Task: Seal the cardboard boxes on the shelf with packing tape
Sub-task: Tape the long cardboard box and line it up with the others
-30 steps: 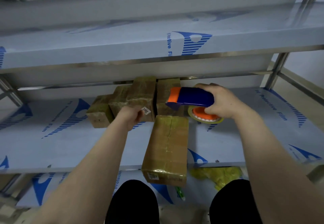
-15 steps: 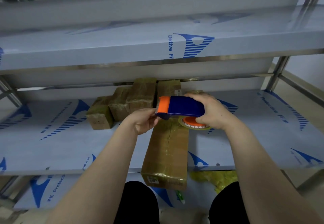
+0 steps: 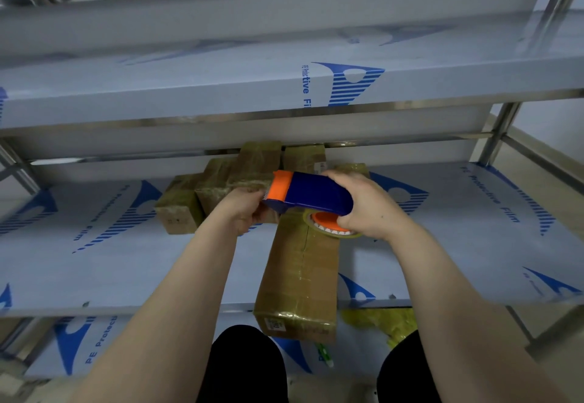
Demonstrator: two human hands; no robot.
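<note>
Right hand (image 3: pixel 369 207) gripping tape dispenser (image 3: pixel 313 192), left hand (image 3: pixel 243 210) pinching its front

Blue-and-orange tape dispenser (image 3: pixel 311 192) over a long taped cardboard box (image 3: pixel 300 276), near end off the shelf (image 3: pixel 126 260) edge; smaller boxes (image 3: pixel 221 181) behind.

Film-covered shelf (image 3: pixel 94 260) under taped boxes (image 3: pixel 297 279)

One head-worn wide-angle view looks forward and down, close over the film-covered metal shelf (image 3: pixel 94 260), whose front edge sits just above the person's knees (image 3: pixel 243 364).
</note>
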